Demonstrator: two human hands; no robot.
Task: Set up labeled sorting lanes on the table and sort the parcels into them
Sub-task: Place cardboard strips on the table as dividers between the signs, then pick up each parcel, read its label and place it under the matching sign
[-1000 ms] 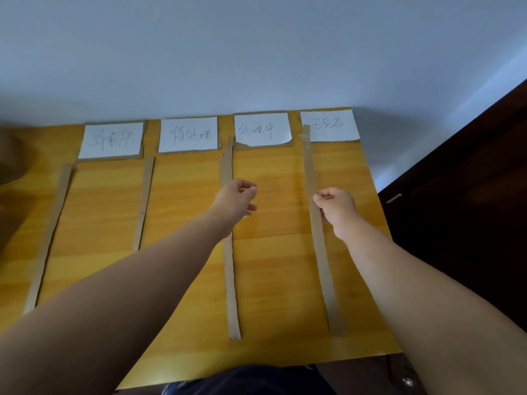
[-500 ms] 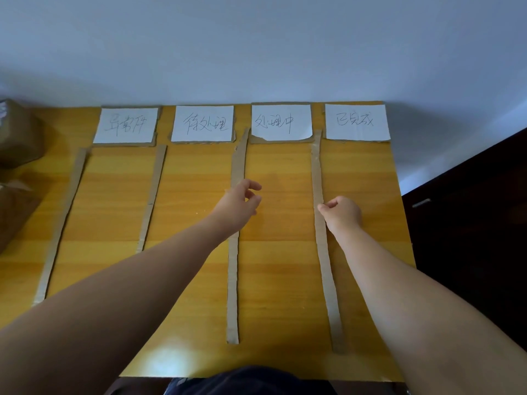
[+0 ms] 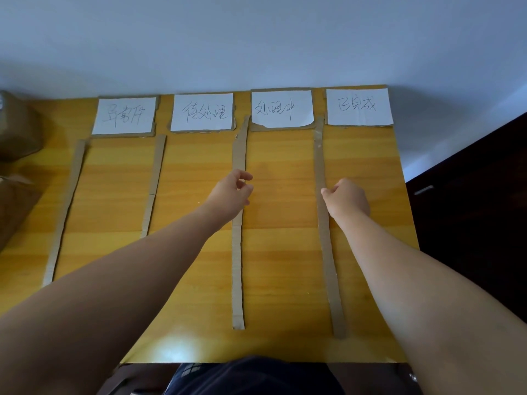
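Slippage risk: clenched right hand [image 3: 349, 199] touches the long brown cardboard strip [image 3: 325, 252] right of the torn white paper label [image 3: 281, 108]; any nudge skews it. Left hand [image 3: 231, 193] below that label hangs released. Brown parcels [image 3: 17, 129] sit far left.

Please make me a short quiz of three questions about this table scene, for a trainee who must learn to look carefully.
1. How many white labels lie along the far edge of the table?
2. True or false: the brown parcels already lie between the cardboard strips.
3. The right hand is at which strip, counted from the left? A) first B) second C) fourth
Key: 1. Four. 2. False: they sit at the left side of the view, outside the strips. 3. C.
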